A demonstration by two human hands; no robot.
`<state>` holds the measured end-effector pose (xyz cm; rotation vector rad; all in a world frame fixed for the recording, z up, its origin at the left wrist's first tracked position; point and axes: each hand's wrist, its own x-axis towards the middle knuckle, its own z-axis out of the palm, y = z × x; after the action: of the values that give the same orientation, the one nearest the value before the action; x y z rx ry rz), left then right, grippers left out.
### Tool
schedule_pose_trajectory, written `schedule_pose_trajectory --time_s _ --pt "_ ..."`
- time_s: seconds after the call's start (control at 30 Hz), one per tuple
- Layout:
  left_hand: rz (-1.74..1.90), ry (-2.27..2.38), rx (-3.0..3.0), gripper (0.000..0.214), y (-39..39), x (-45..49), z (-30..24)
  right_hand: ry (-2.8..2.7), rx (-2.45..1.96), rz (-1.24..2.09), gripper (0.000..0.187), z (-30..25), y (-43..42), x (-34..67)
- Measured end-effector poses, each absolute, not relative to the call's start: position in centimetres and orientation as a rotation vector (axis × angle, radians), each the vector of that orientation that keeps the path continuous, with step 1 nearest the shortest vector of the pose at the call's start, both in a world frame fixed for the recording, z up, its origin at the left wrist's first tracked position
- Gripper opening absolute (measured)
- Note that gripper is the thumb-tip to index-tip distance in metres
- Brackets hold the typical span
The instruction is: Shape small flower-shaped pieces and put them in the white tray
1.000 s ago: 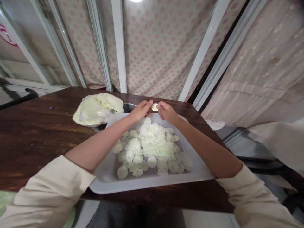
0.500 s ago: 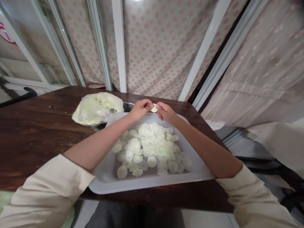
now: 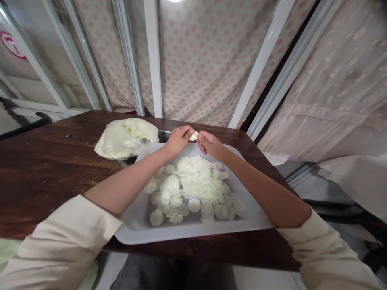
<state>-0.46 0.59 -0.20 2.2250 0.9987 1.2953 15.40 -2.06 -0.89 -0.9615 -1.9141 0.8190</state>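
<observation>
White with a faint green tinge, a small flower head [image 3: 193, 136] is pinched between the fingertips of both hands and held in the air above the far rim of the tray [image 3: 193, 234]. The left hand [image 3: 177, 139] comes in from the left with its fingers curled, thumb and forefinger closed on the flower's left side. The right hand [image 3: 211, 143] meets it from the other side, its fingers bunched and their tips pressed on the flower's right edge. The two sets of fingertips almost meet, with only the flower between them, and neither hand touches the tray. Nearer the person, a heap of flower heads [image 3: 193, 185] of the same kind lies in the pale grey tray, thick in the middle and thinning to single ones toward the near rim. Both forearms reach over the tray, and the cream sleeves [image 3: 66, 241] end near the elbows. The tray rests on a dark wooden table [image 3: 45, 169]. Left of the left hand, a clear plastic bag [image 3: 125, 137] full of pale flowers lies beside the tray's far left corner. Behind the table hangs a curtain [image 3: 196, 60] with pink dots.
</observation>
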Motion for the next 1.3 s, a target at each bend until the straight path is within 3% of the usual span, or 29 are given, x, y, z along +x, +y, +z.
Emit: schedule_pose_trajectory --time_s 0.77,1.3 --pt "1.286 1.010 2.042 0.024 1.1 -0.2 -0.9 -1.793 -0.863 1.127 0.028 -1.1 -2.1 15.0" --pt "1.357 1.220 1.911 0.032 1.5 -0.4 -0.9 -1.674 -1.125 1.004 0.023 -1.4 -1.1 15.3"
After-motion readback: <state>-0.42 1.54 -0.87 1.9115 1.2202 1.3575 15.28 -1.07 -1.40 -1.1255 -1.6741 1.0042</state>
